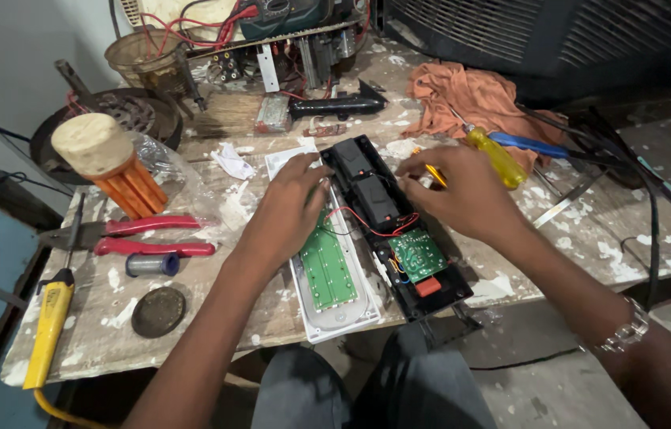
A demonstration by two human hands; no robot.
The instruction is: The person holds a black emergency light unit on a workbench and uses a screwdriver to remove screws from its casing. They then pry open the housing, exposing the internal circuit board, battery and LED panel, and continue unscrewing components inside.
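An opened black device housing lies on the paint-spattered wooden bench, with two black battery blocks, red wires and a small green circuit board inside. Beside it on the left lies a white cover holding a long green board. My left hand rests on the white cover's upper part, fingers touching the housing's edge. My right hand sits at the housing's right side, gripping a thin orange-handled tool whose tip is hidden.
Red-handled pliers, a solder spool, a round dark tin and a yellow soldering iron lie left. A yellow-handled screwdriver, an orange rag and black cables lie right. Clutter and wiring fill the back.
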